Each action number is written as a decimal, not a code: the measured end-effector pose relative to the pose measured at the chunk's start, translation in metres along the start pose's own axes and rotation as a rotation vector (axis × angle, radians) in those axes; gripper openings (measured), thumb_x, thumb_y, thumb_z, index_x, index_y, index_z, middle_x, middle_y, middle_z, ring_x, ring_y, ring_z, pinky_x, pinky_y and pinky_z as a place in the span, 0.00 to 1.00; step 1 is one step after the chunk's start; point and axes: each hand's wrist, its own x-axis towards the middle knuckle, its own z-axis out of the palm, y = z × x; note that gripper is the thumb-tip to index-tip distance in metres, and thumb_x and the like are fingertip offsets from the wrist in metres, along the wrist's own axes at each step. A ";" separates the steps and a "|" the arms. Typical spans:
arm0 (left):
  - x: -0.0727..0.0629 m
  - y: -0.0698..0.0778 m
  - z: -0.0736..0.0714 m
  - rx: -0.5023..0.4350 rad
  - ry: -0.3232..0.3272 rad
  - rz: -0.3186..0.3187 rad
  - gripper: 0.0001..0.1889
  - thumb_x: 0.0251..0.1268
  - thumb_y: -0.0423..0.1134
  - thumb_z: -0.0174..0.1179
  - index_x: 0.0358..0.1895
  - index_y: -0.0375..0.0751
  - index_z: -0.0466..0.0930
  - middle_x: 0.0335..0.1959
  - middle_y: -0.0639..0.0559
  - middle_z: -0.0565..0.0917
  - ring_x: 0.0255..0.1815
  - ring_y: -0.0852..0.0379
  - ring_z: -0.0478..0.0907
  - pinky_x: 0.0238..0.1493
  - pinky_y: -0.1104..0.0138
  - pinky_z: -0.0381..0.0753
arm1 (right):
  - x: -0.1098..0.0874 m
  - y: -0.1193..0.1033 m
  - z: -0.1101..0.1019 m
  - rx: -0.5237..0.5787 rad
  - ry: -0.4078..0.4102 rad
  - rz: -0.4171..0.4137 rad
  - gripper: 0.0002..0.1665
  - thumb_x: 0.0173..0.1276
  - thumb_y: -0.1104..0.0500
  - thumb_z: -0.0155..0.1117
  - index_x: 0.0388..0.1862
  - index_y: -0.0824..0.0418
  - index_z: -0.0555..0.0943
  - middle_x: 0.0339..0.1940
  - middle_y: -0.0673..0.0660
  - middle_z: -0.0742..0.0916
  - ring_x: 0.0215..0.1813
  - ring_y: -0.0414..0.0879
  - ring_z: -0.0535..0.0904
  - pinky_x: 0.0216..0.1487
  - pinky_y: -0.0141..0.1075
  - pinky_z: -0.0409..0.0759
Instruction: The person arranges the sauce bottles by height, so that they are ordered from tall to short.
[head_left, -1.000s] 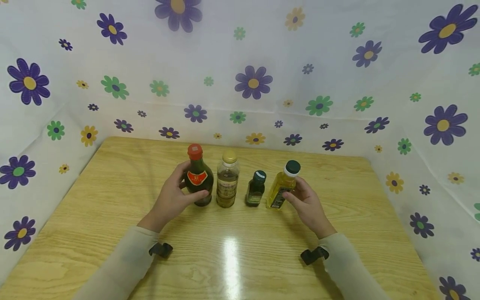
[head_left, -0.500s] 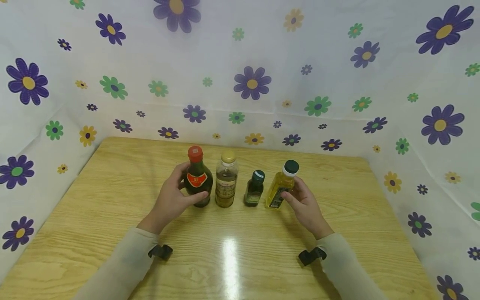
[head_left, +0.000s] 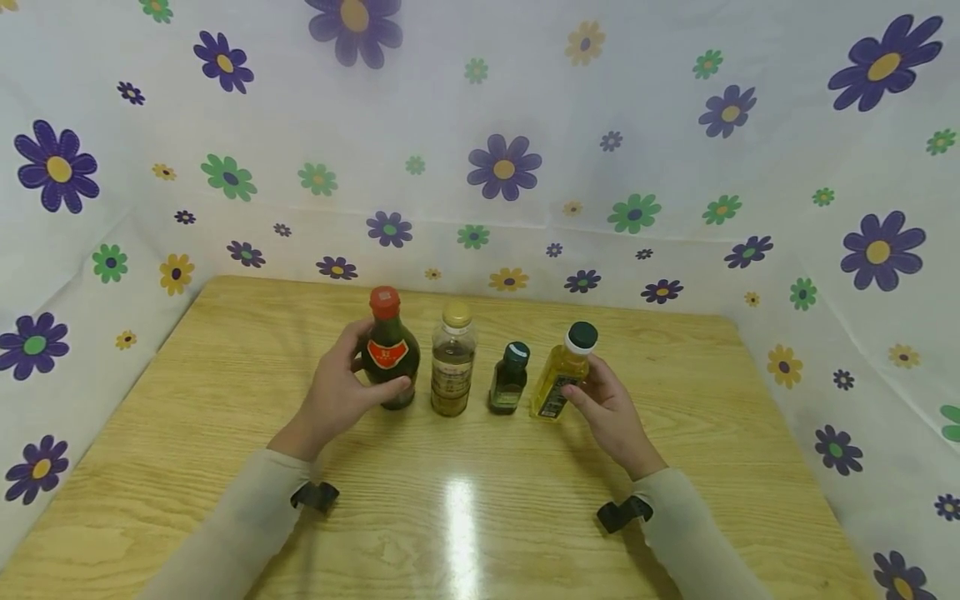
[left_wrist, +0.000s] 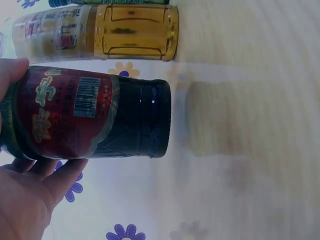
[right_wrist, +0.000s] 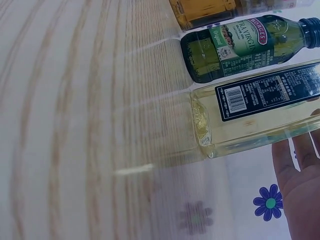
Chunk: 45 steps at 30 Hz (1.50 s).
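Observation:
My left hand (head_left: 339,392) grips a dark sauce bottle (head_left: 390,350) with a red cap and red neck label. In the left wrist view, a narrow gap shows between this bottle's base (left_wrist: 159,119) and its reflection in the tabletop. On the right, my right hand (head_left: 611,412) holds a clear bottle of yellow oil (head_left: 557,375) with a dark green cap, thumb at its dark label. Between the two stand a gold-capped glass bottle (head_left: 452,371) of brown liquid and a small dark green olive oil bottle (right_wrist: 235,45), labelled "Borges" in the right wrist view.
The bottles form a row across a glossy wooden table (head_left: 465,517). White cloth (head_left: 420,100) printed with flowers hangs behind and along both sides of the table. A strip of light reflects off the tabletop in front of the row.
My left hand has moved slightly left with the red-capped sauce bottle, widening the gap to the gold-capped bottle. The right hand keeps its hold on the yellow oil bottle, nearly still.

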 end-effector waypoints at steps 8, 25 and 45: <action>0.016 0.002 -0.007 0.014 0.013 0.000 0.43 0.55 0.34 0.79 0.74 0.46 0.66 0.62 0.45 0.79 0.63 0.46 0.76 0.64 0.42 0.78 | 0.000 0.002 0.000 -0.001 -0.007 0.002 0.32 0.80 0.65 0.57 0.80 0.58 0.65 0.72 0.49 0.76 0.72 0.36 0.72 0.70 0.28 0.72; 0.059 -0.014 -0.027 0.052 -0.008 -0.035 0.46 0.57 0.39 0.79 0.77 0.46 0.61 0.66 0.42 0.76 0.68 0.41 0.73 0.68 0.37 0.73 | -0.004 0.000 0.000 -0.007 -0.009 0.028 0.33 0.81 0.62 0.58 0.81 0.54 0.64 0.76 0.57 0.73 0.74 0.37 0.70 0.71 0.28 0.70; 0.085 -0.028 -0.013 0.048 -0.060 -0.032 0.47 0.58 0.43 0.78 0.78 0.45 0.60 0.66 0.42 0.75 0.68 0.42 0.72 0.67 0.39 0.74 | 0.000 0.001 -0.004 -0.034 -0.014 0.018 0.32 0.80 0.63 0.58 0.80 0.56 0.64 0.76 0.61 0.73 0.73 0.36 0.71 0.69 0.27 0.72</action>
